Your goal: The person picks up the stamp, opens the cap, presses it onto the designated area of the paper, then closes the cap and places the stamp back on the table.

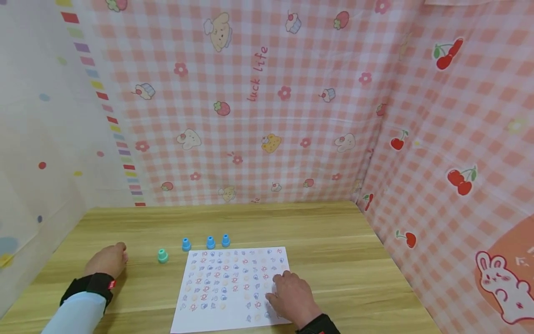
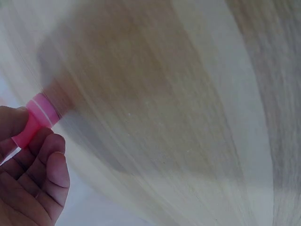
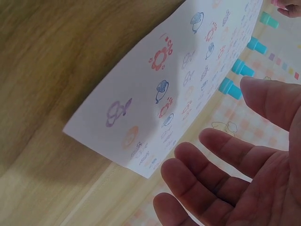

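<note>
Between thumb and fingers, my left hand (image 1: pixel 107 260) pinches a pink stamp (image 2: pixel 41 113), seen in the left wrist view just above or on the wooden table; whether it touches the wood I cannot tell. In the head view that stamp is hidden by the hand. A white sheet of paper (image 1: pixel 233 318) lies at the middle front, covered with rows of small red, blue, purple and orange prints. Over its right edge is my right hand (image 1: pixel 294 297), fingers loosely bent and holding nothing. Part of the prints is hidden beneath it.
A green stamp (image 1: pixel 162 256) stands right of my left hand. Three blue stamps, left (image 1: pixel 186 244), middle (image 1: pixel 210 242) and right (image 1: pixel 225 240), stand along the paper's far edge. Patterned cloth (image 1: pixel 250 116) walls the wooden table (image 1: pixel 333 232) at the back and both sides.
</note>
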Demonstrator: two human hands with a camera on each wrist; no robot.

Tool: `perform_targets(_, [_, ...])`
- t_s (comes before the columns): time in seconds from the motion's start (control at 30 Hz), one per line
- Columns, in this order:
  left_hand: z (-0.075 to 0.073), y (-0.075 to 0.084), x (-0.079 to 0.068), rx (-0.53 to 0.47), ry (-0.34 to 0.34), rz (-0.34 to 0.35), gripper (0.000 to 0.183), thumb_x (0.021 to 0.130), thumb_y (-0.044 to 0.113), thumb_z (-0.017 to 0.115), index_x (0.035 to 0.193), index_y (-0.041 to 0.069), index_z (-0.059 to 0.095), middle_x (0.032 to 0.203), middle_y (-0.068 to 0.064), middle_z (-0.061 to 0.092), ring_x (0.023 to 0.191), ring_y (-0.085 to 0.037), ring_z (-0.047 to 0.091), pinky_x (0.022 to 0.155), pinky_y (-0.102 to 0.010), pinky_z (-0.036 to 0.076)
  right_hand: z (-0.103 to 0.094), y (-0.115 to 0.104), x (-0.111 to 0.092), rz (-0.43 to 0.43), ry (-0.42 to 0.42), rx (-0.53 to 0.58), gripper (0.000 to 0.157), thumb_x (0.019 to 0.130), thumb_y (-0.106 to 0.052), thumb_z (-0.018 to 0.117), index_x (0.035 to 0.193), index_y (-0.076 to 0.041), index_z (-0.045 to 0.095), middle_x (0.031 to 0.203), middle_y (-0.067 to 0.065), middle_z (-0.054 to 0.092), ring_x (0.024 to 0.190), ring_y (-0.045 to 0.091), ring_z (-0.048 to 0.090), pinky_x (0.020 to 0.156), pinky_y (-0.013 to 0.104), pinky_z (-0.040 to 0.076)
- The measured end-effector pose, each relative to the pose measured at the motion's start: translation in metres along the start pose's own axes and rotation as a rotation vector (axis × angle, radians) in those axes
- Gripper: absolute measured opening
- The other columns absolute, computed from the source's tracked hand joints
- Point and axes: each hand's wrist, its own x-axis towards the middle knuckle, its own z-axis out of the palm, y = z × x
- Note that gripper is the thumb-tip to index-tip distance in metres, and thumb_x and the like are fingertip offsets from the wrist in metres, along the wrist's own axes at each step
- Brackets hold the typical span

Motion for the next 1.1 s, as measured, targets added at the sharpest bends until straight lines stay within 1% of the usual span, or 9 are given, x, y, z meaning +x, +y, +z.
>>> perform_targets(0.13, [-0.002, 0.001, -0.001, -0.027, -0.005, -0.034, 0.04, 0.092, 0.005, 0.059, 0.116, -0.023, 0.044, 0.085, -0.032, 0.063, 0.073, -0.039, 0.063, 0.075, -0.057, 0.051, 0.0, -0.001, 0.001, 0.007, -0.011, 0.0, 0.038, 0.088, -0.038, 0.072, 0.105, -0.004, 0.069, 0.083, 0.004, 0.055, 0.071, 0.018, 0.046, 0.066, 0.036, 0.047])
perform_targets(0.2, [-0.004, 0.0, -0.002, -0.035, -0.012, -0.056, 0.044, 0.091, 0.007, 0.058, 0.118, -0.024, 0.042, 0.086, -0.033, 0.062, 0.073, -0.04, 0.063, 0.076, -0.058, 0.051, 0.0, -0.001, 0.002, 0.012, -0.019, 0.001, 0.038, 0.089, -0.038, 0.072, 0.105, -0.004, 0.069, 0.082, 0.004, 0.054, 0.071, 0.018, 0.046, 0.066, 0.035, 0.046])
perform_targets(0.37, [-0.007, -0.002, -0.002, -0.029, -0.037, -0.086, 0.05, 0.092, 0.012, 0.061, 0.118, -0.025, 0.04, 0.087, -0.032, 0.061, 0.075, -0.04, 0.062, 0.076, -0.057, 0.051, 0.0, -0.002, 0.002, 0.03, -0.045, 0.014, 0.038, 0.089, -0.038, 0.072, 0.106, -0.004, 0.069, 0.082, 0.004, 0.054, 0.071, 0.018, 0.046, 0.066, 0.036, 0.046])
perform_targets(0.5, [-0.012, -0.002, -0.003, -0.015, -0.047, -0.134, 0.056, 0.093, 0.019, 0.063, 0.121, -0.023, 0.041, 0.093, -0.035, 0.06, 0.081, -0.046, 0.062, 0.075, -0.058, 0.051, 0.0, -0.003, 0.003, 0.034, -0.057, 0.02, 0.04, 0.089, -0.038, 0.071, 0.108, -0.003, 0.069, 0.084, 0.004, 0.054, 0.073, 0.019, 0.046, 0.068, 0.037, 0.047])
perform_targets(0.6, [-0.016, 0.0, -0.004, -0.01, -0.017, -0.157, 0.057, 0.094, 0.024, 0.063, 0.123, -0.021, 0.043, 0.104, -0.041, 0.056, 0.091, -0.054, 0.06, 0.075, -0.061, 0.049, 0.0, -0.003, 0.003, 0.022, -0.048, 0.011, 0.04, 0.089, -0.038, 0.071, 0.108, -0.003, 0.068, 0.085, 0.006, 0.056, 0.073, 0.019, 0.047, 0.068, 0.038, 0.048])
perform_targets(0.67, [-0.018, 0.004, -0.003, -0.005, 0.014, -0.153, 0.055, 0.095, 0.024, 0.062, 0.122, -0.02, 0.045, 0.107, -0.041, 0.055, 0.092, -0.054, 0.059, 0.075, -0.061, 0.049, 0.0, -0.003, 0.003, 0.016, -0.044, 0.007, 0.04, 0.089, -0.038, 0.071, 0.108, -0.003, 0.068, 0.086, 0.006, 0.057, 0.073, 0.019, 0.048, 0.068, 0.039, 0.048])
perform_targets(0.83, [-0.019, 0.018, 0.0, 0.011, 0.086, -0.096, 0.051, 0.094, 0.024, 0.064, 0.12, -0.018, 0.05, 0.103, -0.038, 0.058, 0.085, -0.05, 0.062, 0.07, -0.059, 0.051, 0.0, -0.003, 0.003, 0.009, -0.029, -0.003, 0.04, 0.089, -0.038, 0.072, 0.107, -0.003, 0.069, 0.085, 0.006, 0.056, 0.072, 0.018, 0.047, 0.067, 0.037, 0.048])
perform_targets(0.93, [-0.019, 0.028, 0.002, 0.014, 0.099, -0.072, 0.05, 0.094, 0.023, 0.065, 0.12, -0.017, 0.052, 0.104, -0.038, 0.059, 0.088, -0.05, 0.062, 0.072, -0.058, 0.052, 0.001, -0.003, 0.003, 0.003, -0.022, -0.003, 0.039, 0.089, -0.038, 0.072, 0.106, -0.003, 0.069, 0.084, 0.005, 0.056, 0.072, 0.018, 0.047, 0.065, 0.036, 0.047])
perform_targets(1.1, [-0.018, 0.044, 0.005, 0.007, 0.085, -0.058, 0.049, 0.095, 0.025, 0.066, 0.12, -0.015, 0.053, 0.105, -0.035, 0.062, 0.092, -0.049, 0.063, 0.074, -0.058, 0.052, 0.001, -0.004, 0.004, 0.002, -0.023, -0.004, 0.039, 0.089, -0.038, 0.072, 0.106, -0.003, 0.069, 0.083, 0.005, 0.055, 0.072, 0.018, 0.047, 0.065, 0.036, 0.047])
